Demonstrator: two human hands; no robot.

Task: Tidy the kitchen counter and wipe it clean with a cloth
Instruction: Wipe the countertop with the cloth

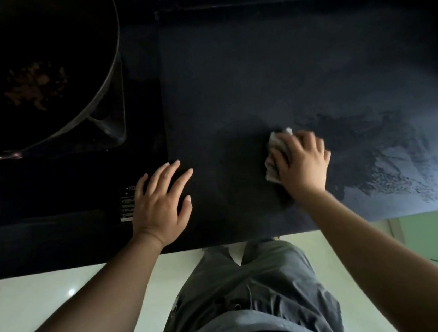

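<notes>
right hand presses a crumpled cloth flat-fingered on the dark surface near its front edge, left hand lies open just beside the stove, wok sits far left.

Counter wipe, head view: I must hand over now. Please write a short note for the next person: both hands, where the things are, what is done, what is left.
Left hand: open, flat on the counter near its front edge, holds nothing.
Right hand: presses the cloth onto the counter.
Done: wet streaks show to the right of the cloth.
Left: probably the dull stretch left of and behind the cloth. The wok, with food bits in it, stands at far left.
</notes>
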